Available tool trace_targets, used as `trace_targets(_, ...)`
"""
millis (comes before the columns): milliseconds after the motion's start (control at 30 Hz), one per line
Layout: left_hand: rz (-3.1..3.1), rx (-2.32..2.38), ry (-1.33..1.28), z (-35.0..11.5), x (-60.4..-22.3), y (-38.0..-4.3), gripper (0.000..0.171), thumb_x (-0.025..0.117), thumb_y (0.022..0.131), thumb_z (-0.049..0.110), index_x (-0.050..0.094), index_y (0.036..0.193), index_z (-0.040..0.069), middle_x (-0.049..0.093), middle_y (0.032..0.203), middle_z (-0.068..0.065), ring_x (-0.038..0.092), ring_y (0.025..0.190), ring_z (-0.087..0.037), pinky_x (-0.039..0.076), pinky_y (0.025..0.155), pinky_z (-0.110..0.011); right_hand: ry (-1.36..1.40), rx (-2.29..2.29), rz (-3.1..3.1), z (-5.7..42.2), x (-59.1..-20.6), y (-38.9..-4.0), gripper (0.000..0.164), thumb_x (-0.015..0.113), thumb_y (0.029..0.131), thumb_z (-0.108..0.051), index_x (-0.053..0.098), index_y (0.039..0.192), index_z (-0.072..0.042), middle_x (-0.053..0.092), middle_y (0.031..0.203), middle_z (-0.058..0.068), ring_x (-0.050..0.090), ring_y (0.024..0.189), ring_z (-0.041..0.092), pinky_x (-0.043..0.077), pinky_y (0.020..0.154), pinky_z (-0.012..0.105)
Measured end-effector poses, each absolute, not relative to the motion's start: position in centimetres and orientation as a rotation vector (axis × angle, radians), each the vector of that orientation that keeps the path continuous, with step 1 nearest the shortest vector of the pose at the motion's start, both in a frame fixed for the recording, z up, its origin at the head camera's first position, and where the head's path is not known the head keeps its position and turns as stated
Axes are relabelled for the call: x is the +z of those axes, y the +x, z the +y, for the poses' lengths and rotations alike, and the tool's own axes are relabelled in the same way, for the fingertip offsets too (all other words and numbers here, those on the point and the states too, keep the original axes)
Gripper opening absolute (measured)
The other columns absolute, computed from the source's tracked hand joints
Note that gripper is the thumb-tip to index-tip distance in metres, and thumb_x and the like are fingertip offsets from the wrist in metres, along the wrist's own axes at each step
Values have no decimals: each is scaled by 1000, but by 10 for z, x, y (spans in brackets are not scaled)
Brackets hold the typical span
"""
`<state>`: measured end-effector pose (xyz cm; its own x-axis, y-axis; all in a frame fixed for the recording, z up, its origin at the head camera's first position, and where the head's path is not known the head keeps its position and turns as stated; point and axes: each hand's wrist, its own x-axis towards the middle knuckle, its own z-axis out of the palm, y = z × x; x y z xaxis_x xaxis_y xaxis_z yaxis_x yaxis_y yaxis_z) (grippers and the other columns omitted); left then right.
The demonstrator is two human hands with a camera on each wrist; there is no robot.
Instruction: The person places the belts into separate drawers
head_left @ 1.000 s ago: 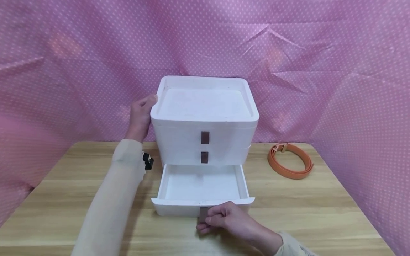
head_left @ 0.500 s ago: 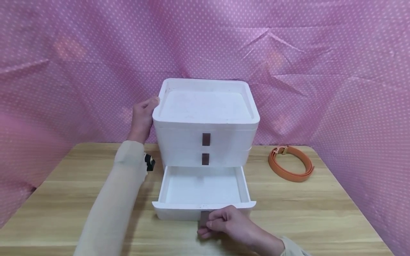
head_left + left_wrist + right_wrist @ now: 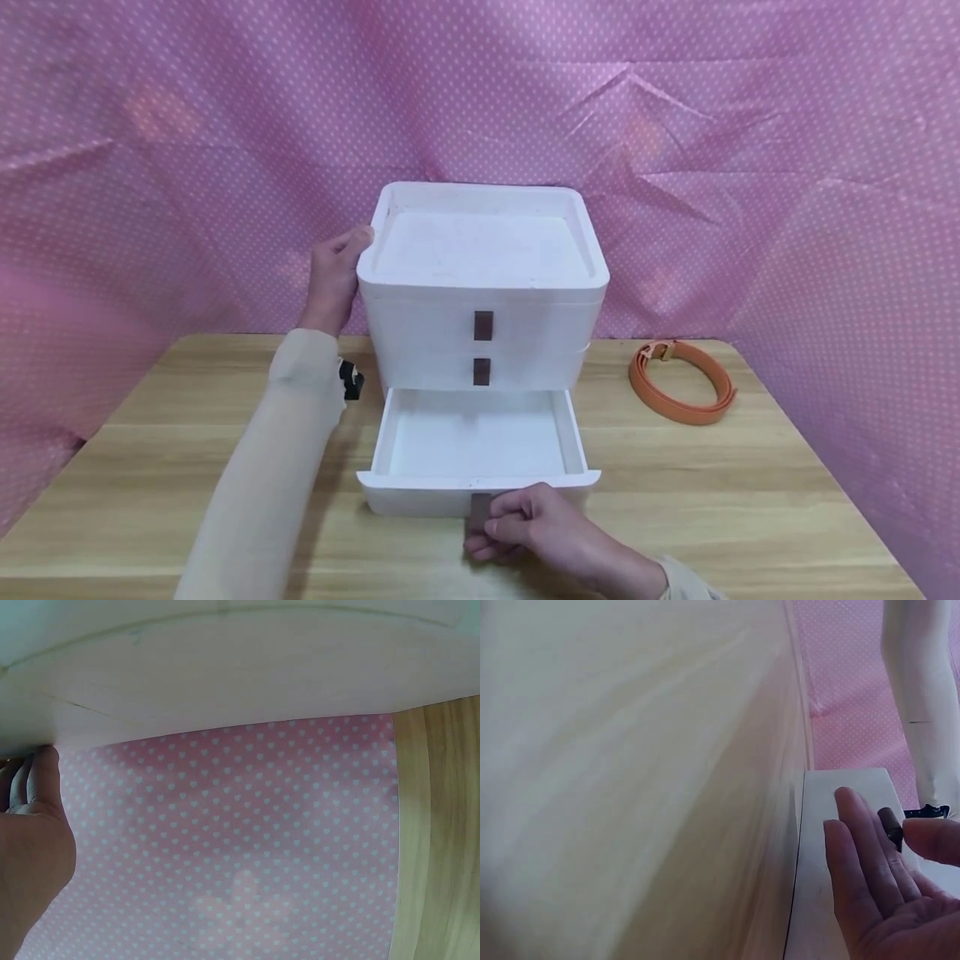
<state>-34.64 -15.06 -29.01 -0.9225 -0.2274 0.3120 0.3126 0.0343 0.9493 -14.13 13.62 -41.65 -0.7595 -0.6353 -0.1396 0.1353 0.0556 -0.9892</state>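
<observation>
A white drawer cabinet (image 3: 480, 325) with a shallow tray top stands on the wooden table. Its bottom drawer (image 3: 476, 433) is pulled out, with nothing inside the part that shows. My left hand (image 3: 332, 271) holds the cabinet's upper left side, thumb over the rim; in the left wrist view its fingers (image 3: 45, 780) lie against the white wall. At the drawer's front, my right hand (image 3: 543, 527) pinches the brown pull tab (image 3: 478, 510) between thumb and forefinger. In the right wrist view the tab (image 3: 890, 825) shows by the thumb, the other fingers extended below the drawer front.
On the right of the table (image 3: 712, 500) lies a coiled orange-brown belt (image 3: 678, 408) with a gold-coloured buckle. Two more drawers with brown tabs (image 3: 482, 372) are closed above the pulled-out one. A pink dotted curtain (image 3: 480, 100) hangs behind and at both sides.
The head view has shifted slightly. Both hands keep their places, and the bottom drawer stays equally far out.
</observation>
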Motion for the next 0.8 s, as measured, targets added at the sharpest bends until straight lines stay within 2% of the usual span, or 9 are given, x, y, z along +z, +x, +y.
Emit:
trace_targets(100,-1933,-1951,-99,-150,-289,-346,44,64,95,37,67,120,1,66,123,-12,66,93,-16,56,73,-22,-489,-1717,1831,139,-414,-141,21,54,99,-5,68,100,11,72,96,21,69,93,36,59,81,39)
trace_targets(200,-1939,-1960,-106,-150,-288,-345,46,64,95,37,66,122,0,61,132,-12,64,104,-17,55,80,-23,-549,-1615,1911,147,-408,-142,22,55,100,-10,72,104,5,73,93,13,71,88,29,60,76,36)
trace_targets(333,-1951,-1957,-74,-150,-288,-344,46,64,95,38,65,124,2,62,130,-12,64,104,-18,55,82,-25,-935,-1257,2125,168,-394,-148,23,55,102,-21,74,104,-9,71,91,-6,65,81,5,57,71,24)
trace_targets(433,-1950,-1944,-49,-151,-288,-344,45,65,94,38,67,122,3,65,124,-12,64,98,-17,55,80,-25,-1274,-1022,2200,186,-377,-153,23,54,103,-25,72,110,-14,70,97,-13,60,85,-4,54,73,18)
trace_targets(533,-1933,-1960,-51,-150,-287,-346,42,66,94,36,69,119,2,67,121,-12,64,95,-16,55,78,-24,-1401,-1020,2134,207,-358,-158,23,53,103,-19,70,116,-13,70,105,-13,65,91,2,55,78,22)
trace_targets(633,-1915,-1994,-53,-150,-287,-347,40,66,93,34,70,116,1,67,122,-12,63,96,-17,55,77,-23,-1339,-1141,2102,230,-340,-167,22,51,103,-10,70,113,-14,72,100,-6,69,87,13,58,76,30)
trace_targets(700,-1915,-2004,-52,-150,-287,-348,40,66,93,33,69,117,1,65,125,-12,63,101,-18,55,80,-24,-1220,-1216,2189,248,-332,-178,21,50,103,-9,69,111,-14,73,95,0,70,83,18,58,77,35)
trace_targets(800,-1944,-1986,-46,-150,-287,-347,42,64,94,35,67,121,2,63,130,-10,61,110,-19,54,88,-28,-959,-1219,2548,275,-331,-199,18,53,103,-17,70,107,-13,72,89,3,69,81,20,57,78,36)
